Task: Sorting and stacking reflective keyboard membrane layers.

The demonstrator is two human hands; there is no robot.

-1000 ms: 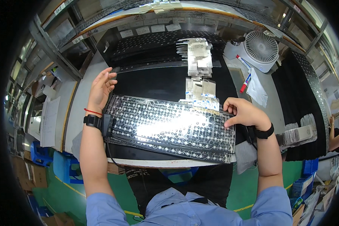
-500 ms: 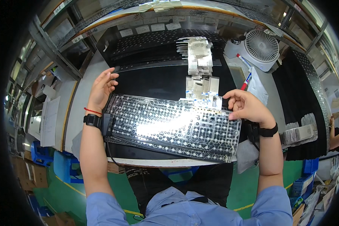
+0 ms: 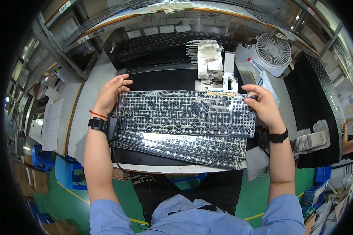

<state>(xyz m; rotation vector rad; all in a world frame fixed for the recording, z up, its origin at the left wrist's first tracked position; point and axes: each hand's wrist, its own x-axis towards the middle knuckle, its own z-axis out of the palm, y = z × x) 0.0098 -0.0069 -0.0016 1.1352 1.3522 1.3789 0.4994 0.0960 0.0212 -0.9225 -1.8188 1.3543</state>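
Observation:
A clear keyboard membrane sheet (image 3: 184,111) with dark dots and pale circuit lines lies nearly level in front of me, between my hands. At its upper right corner, my right hand (image 3: 261,103) pinches the edge with thumb and fingers. My left hand (image 3: 111,96) is closed at the upper left corner, its fingers bent over the edge; the thumb is partly hidden. Beneath and nearer to me lies a tilted stack of similar membrane sheets (image 3: 184,150). Just beyond the held sheet, a white strip with blue marks (image 3: 230,76) stands out beside a pile of silvery-white flat pieces (image 3: 210,62).
A white fan (image 3: 273,49) stands at the back right, near a red-and-white marker (image 3: 255,64) and a plastic bag (image 3: 268,84). Bundled pale pieces (image 3: 313,137) lie on a black-covered surface at right. Another person's arm (image 3: 351,143) shows at the far right. A shelf (image 3: 164,17) spans the back.
The top membrane sheet has moved away from me off the tilted stack and turned level. Both hands moved with it, the left inward to its corner. A blue-marked white strip now stands apart.

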